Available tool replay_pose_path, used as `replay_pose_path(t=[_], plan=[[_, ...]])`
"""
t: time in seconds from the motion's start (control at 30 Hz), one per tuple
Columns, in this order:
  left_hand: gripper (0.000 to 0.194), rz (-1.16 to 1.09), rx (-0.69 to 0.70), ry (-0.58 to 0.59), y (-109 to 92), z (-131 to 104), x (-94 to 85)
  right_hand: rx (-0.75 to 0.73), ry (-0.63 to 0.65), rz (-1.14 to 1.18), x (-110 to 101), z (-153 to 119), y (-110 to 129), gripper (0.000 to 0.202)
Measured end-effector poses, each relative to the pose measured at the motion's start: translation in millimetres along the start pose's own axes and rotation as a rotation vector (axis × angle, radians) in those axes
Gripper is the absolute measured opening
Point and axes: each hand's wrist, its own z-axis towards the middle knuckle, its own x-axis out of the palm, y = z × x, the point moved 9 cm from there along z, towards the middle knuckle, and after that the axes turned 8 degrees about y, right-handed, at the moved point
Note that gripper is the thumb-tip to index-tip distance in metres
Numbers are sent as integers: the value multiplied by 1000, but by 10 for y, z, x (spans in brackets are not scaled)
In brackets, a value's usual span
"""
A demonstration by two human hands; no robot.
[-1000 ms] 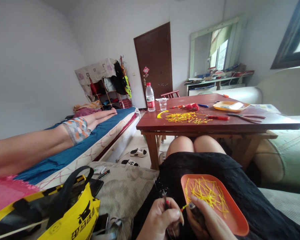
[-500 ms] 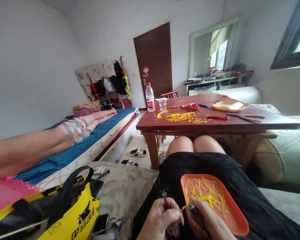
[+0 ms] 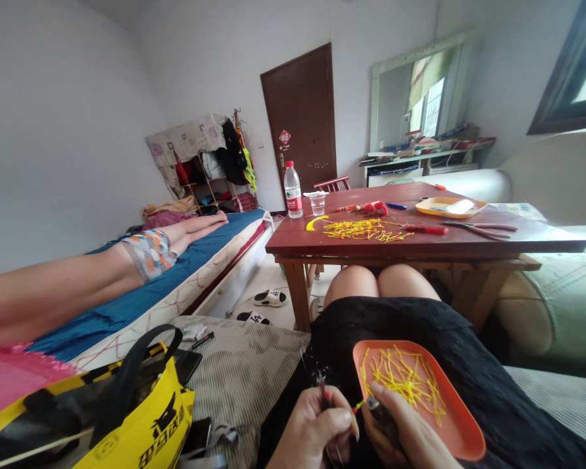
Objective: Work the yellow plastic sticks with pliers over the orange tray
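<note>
My left hand (image 3: 317,426) is closed in a pinch around a bundle of thin dark wires (image 3: 319,378) with a small red bit near its top. A short yellow cord (image 3: 360,405) with a red part stretches from its fingertips toward my right hand. Wrapped in my right hand (image 3: 403,423) is a dark tool with a rounded metal end (image 3: 372,402); the fingers hide most of it, so its kind is unclear. Under and beside this hand, an orange tray (image 3: 461,436) rests on my lap, holding many loose yellow cords (image 3: 405,381).
Ahead stands a red table (image 3: 293,242) with yellow cords (image 3: 356,228), a water bottle (image 3: 293,189), a plastic cup (image 3: 317,204), pliers (image 3: 483,228) and a yellow tray (image 3: 422,210). A yellow bag (image 3: 161,417) sits at left. Beyond it, a person (image 3: 78,286) lies on a bed.
</note>
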Motion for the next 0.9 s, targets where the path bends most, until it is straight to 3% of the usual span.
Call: replay_pose_path(t=[0.47, 0.8, 0.9], plan=[[29, -3, 10, -11, 14, 2, -22, 91, 11, 84, 35, -9, -20, 44], [29, 2, 12, -17, 7, -4, -26, 47, -156, 148, -83, -52, 21, 41], [29, -3, 19, -23, 0, -6, -24, 64, -80, 130, -57, -30, -32, 36]])
